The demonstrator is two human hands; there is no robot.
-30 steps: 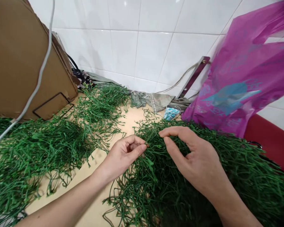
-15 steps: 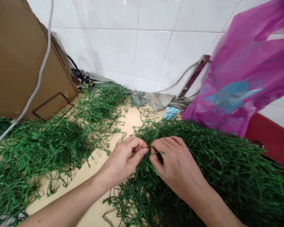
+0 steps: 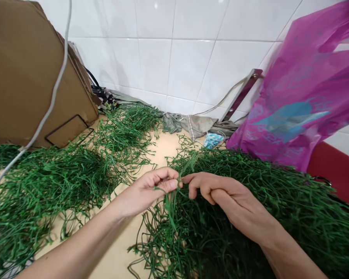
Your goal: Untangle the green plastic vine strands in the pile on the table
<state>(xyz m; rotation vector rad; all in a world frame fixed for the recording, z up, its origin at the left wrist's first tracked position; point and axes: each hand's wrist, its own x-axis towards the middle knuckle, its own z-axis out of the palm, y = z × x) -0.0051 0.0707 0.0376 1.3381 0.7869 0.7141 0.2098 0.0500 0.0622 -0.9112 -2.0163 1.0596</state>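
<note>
Between the thumb and fingers of my left hand (image 3: 159, 184) is a thin green plant stem (image 3: 171, 211), pinched near its middle and blurred by motion. My right hand (image 3: 223, 190) is just to the right, its index fingertip reaching the stem by my left fingertips. The other right fingers are curled in, and whatever they may hold is hidden. Both hands are over a large heap of thin branching green stems (image 3: 279, 201), which look like artificial plant parts. A second pile of such stems (image 3: 72, 174) spreads over the left side of the tan work surface (image 3: 119, 232).
A cardboard box (image 3: 31, 77) stands at the left, with a white cable (image 3: 54, 97) hanging before it. At the right are a pink plastic bag (image 3: 293, 93) and a metal bracket (image 3: 241, 95). Grey cloth (image 3: 197, 124) lies along the tiled wall (image 3: 154, 62).
My right hand has turned and shifted slightly right, its index finger now stretched toward the left fingertips. A green stem now shows above and below my left hand's pinch. The view has shifted slightly.
</note>
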